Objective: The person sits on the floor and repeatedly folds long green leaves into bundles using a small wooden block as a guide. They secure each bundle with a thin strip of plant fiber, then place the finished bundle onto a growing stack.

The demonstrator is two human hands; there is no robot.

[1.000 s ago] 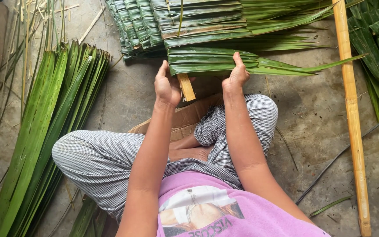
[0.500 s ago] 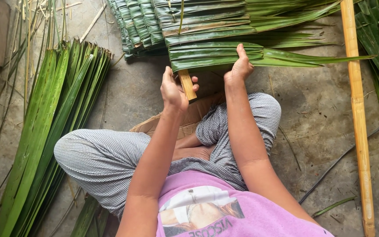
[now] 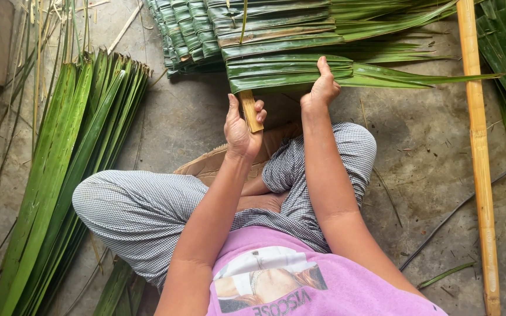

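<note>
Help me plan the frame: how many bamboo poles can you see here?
2. A short bamboo stick held in the left hand, under the folded leaves; a long bamboo pole lying at the right. Others may be hidden under leaves.

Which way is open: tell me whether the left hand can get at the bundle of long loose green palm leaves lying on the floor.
Probably yes: the left hand grips a bamboo stick, but bare concrete floor separates it from the leaf bundle.

Pink short-sleeved T-shirt with a printed picture, grey-and-white fine-checked trousers, bare forearms, no rings.
</note>
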